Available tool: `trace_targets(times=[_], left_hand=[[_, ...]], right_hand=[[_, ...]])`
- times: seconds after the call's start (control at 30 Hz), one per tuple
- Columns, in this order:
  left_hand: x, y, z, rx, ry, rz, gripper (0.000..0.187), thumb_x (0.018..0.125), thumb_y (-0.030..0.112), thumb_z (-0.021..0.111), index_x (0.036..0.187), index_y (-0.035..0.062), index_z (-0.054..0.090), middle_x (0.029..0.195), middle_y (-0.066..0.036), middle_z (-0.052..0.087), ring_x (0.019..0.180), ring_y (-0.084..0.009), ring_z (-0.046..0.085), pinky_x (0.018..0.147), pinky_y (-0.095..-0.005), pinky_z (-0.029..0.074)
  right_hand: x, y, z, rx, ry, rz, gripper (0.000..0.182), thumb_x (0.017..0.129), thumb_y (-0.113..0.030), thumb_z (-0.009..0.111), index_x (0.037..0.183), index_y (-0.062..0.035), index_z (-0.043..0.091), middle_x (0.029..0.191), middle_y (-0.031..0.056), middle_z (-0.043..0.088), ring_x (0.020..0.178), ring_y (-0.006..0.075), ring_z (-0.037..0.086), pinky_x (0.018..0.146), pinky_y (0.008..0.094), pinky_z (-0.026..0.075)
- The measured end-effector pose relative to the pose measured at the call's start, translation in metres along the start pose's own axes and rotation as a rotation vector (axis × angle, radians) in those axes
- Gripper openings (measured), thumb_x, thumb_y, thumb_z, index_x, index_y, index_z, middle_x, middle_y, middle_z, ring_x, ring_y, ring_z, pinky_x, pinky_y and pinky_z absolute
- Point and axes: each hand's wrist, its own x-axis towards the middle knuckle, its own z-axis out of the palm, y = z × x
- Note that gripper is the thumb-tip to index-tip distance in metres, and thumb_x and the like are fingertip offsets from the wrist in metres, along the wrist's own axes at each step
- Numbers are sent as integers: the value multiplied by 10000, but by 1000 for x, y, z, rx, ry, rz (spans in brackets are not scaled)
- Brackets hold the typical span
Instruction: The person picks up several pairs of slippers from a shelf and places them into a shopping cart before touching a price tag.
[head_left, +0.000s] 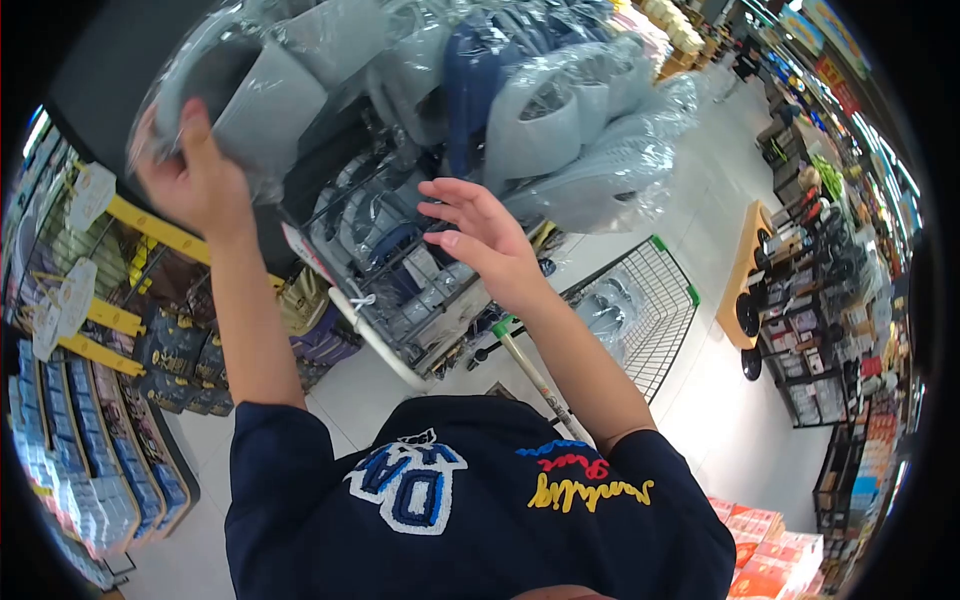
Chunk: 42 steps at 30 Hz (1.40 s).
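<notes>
At the upper left my left hand (195,175) is closed on the edge of a pair of light grey slippers (270,105) in clear plastic, thumb in front and fingers partly hidden by the wrap. My right hand (485,240) is held out above a wire bin (410,320), its fingers apart and nothing in it. Inside the bin lie several wrapped grey and navy slippers (375,220). Just beyond my right hand are more wrapped grey slippers (560,130), piled beside navy ones (470,80).
A shopping cart (665,310) with a clear-wrapped item (610,310) in it stands to the right of the bin. On the left are racks with yellow strips (155,225) and shelves of blue packs (85,460). Red-and-white boxes (770,550) are stacked at lower right. A distant person (745,65) is in the aisle.
</notes>
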Motion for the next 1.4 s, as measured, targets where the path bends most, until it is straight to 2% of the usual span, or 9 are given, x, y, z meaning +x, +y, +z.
trace_targets(times=[0.2,0.4,0.47,0.57,0.87,0.93,1.2,1.27,1.4], left_hand=[[-17,84,-50,479,-94,465,391,936,109,733,1256,-39,562,1181,-200,648,926,-306,689,841,-392,563],[-34,195,-25,-139,-926,752,347,1016,394,501,1276,189,606,1251,-84,642,1032,-272,650,859,-393,522],[-62,231,-12,-202,-1016,693,289,942,322,576,1204,222,648,1170,-17,639,1031,-247,632,804,-402,513],[-89,270,34,-241,-1055,828,285,894,340,606,1139,231,701,1144,41,667,986,-186,624,816,-359,505],[-134,334,121,-614,-1178,1093,491,928,429,652,1284,95,592,1363,-106,573,1106,-248,612,891,-379,516],[-167,338,152,-782,-993,954,312,863,351,611,1103,182,718,1090,31,691,909,-151,635,799,-335,507],[-273,322,196,-872,-1551,-3,313,808,144,756,1117,121,709,1116,-54,681,929,-248,671,801,-368,551],[-327,301,201,-729,-1570,-175,471,727,111,754,1189,80,671,1195,-94,657,1059,-302,640,924,-450,513],[-436,253,195,-495,-1688,-385,562,833,94,719,1365,14,553,1382,-205,576,1297,-414,532,1106,-479,410]], right_hand=[[-21,-44,-18,-61,17,-203,1077,819,-80,826,1629,-105,115,1634,177,266,1491,334,334,1134,478,392],[-38,-44,-79,-245,-239,-429,1577,559,-252,1024,1633,-147,-126,1694,185,134,1522,303,275,1173,440,354],[-58,-54,-60,512,-30,-149,1231,776,-266,884,1646,-145,21,1672,165,227,1504,271,320,1195,415,345],[-91,-77,-63,784,125,-50,631,1003,-249,615,1558,-102,354,1624,177,333,1440,280,432,1196,445,365],[-210,-31,-160,777,257,-77,611,970,-283,662,1492,-87,414,1583,174,391,1417,285,459,1174,452,390],[-249,-7,-187,797,314,-66,607,963,-290,672,1477,-83,427,1573,173,403,1412,286,465,1169,454,396],[-405,41,-243,622,669,-60,594,933,-321,714,1418,-70,480,1537,171,455,1392,290,489,1150,460,418],[-416,29,-233,441,860,-85,666,867,-309,798,1402,-65,486,1458,132,530,1350,273,523,1118,466,441],[-452,91,-265,370,1276,144,565,941,-312,747,1414,-121,506,1369,75,582,1245,248,572,966,468,529]])
